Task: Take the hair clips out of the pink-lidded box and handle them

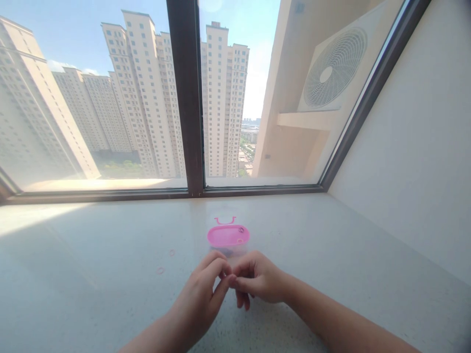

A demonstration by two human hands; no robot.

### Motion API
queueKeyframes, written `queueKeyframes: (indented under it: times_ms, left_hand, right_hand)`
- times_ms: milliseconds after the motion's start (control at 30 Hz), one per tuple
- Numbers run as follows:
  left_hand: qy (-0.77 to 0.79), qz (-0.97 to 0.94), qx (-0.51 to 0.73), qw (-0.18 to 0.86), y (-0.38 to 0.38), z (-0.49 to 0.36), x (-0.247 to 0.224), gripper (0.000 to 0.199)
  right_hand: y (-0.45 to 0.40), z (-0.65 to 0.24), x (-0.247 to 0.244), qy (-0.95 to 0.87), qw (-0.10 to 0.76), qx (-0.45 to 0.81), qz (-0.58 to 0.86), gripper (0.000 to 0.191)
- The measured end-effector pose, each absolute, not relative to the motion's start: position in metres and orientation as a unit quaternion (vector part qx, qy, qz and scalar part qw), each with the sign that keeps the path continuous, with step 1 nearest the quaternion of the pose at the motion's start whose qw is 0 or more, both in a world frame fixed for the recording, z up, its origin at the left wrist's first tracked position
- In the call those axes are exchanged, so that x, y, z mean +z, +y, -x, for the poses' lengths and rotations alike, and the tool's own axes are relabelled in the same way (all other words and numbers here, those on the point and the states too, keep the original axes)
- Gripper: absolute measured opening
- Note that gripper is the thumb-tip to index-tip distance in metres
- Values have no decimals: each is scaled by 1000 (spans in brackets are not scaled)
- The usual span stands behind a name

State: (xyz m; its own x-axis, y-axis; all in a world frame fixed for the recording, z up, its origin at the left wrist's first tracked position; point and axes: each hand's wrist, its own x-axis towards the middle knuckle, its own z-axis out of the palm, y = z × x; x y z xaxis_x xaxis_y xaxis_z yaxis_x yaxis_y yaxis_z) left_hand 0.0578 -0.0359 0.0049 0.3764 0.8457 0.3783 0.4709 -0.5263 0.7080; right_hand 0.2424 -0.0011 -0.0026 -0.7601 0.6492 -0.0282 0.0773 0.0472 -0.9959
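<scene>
High-rise apartment towers [143, 98] fill the upper left of the view, seen through a large window divided by a dark brown window frame [187, 93]. On the right, outside the glass, an outdoor air-conditioner unit [333, 68] sits on a concrete ledge, and a pale interior wall [401, 137] runs down to the sill. A speckled pale stone sill [91, 235] spans the lower half of the view, with sunlight falling across its far left.

Near the middle of the sill stands an oval plastic tub with a pink rim [228, 236], just beyond both hands. A pink U-shaped piece [225, 220] lies just behind the tub. Two small pinkish rings [171, 252] lie loose on the stone to the left of the tub, well short of its wall and near the left hand. A similar small ring [240, 240] rests on the pink top of the tub.

The left hand [196, 299] and the right hand [259, 277] are raised slightly above the sill, directly in front of the tub. Both are curled, in a pinching pose, with their fingertips [231, 279] meeting at the centre. Any object held between the fingertips is hidden or too small to tell.
</scene>
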Motion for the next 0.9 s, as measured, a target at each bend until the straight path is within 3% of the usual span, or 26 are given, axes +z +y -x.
queueKeyframes:
  times_ms: [200,333,467,900]
  left_hand:
    - [449,-749,353,337,-29,-56,5,10]
    - [469,-678,334,457,-20,-56,0,2]
    - [436,-593,336,587,-10,-53,-7,21]
    - [415,-558,231,680,5,-33,-4,19]
  right_hand:
    - [10,-247,-12,-680,203,636,303,34]
    - [15,-250,-16,-686,175,630,320,28]
    - [16,-250,-14,-692,158,624,326,23]
    - [18,-252,-13,-690,147,627,330,19]
